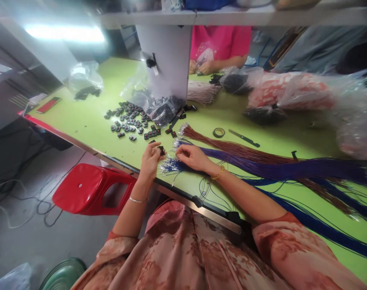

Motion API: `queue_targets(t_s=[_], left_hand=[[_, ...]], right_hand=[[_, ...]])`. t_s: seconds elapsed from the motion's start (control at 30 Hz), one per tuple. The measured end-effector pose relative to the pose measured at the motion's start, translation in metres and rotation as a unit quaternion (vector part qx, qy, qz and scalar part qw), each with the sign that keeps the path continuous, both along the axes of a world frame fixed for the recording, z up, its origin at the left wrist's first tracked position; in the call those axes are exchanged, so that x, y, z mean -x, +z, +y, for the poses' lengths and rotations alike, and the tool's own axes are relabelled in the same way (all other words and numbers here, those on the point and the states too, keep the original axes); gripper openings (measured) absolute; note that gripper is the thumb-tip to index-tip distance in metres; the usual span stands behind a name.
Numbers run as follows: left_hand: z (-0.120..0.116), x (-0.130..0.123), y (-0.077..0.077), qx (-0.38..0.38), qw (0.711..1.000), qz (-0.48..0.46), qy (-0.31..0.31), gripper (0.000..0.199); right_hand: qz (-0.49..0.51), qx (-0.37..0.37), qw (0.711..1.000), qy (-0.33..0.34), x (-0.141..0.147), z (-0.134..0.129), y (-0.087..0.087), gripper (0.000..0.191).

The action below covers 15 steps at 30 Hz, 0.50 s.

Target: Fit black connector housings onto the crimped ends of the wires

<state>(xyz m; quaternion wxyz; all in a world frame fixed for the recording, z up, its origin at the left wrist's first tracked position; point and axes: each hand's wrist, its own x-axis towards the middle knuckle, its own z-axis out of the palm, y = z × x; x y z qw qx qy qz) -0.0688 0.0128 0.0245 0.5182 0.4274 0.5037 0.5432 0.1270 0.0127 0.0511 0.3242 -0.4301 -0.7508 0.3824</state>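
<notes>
One small black part (161,150) sits up in the fingertips of the left hand (149,160), just above the green table (95,135), near its front edge. That hand is mostly closed, thumb and fingers pinching the piece, so there's not much of it to see. The right hand (193,157) is right next to it, fingers curled in over the shiny ends of the blue wires (170,165). Can't tell if it's got a wire pinched or how tightly the tips close, it's just too small to make out.

Handling-wise, my guess is the black part is hard plastic, super light and stiff, maybe a bit slick. I'd hold it by the outer sides with thumb and index, nice and gentle, and keep skin off any opening. Same deal for the loose black parts (129,117) scattered farther back: so little to grab that they'd probably skitter if you poke at them.

The wires look like the opposite, thin and floppy, so I'd take one just behind the shiny end, where it should flex least. Those ends look bendable, so no squeezing them. The purple-blue bundle (246,161) and the brown bundle (219,143) probably drag a little and snag on neighbours, so tug one strand softly.
</notes>
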Motion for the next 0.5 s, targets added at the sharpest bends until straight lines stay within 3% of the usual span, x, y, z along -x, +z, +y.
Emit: queue_targets(t_s=[0.1, 0.23, 0.5], left_hand=[[-0.013, -0.013, 0.005, 0.071, 0.985, -0.151, -0.054, 0.025], [-0.023, -0.025, 0.008, 0.112, 0.961, -0.232, -0.095, 0.024], [-0.028, -0.035, 0.005, 0.140, 0.936, -0.294, -0.138, 0.024]], right_hand=[[0.036, 0.029, 0.999, -0.023, -0.002, -0.006, -0.001, 0.012], [0.056, 0.044, 0.996, -0.058, -0.006, -0.014, -0.002, 0.014], [0.026, -0.087, 0.993, -0.076, -0.011, -0.028, -0.003, 0.007]])
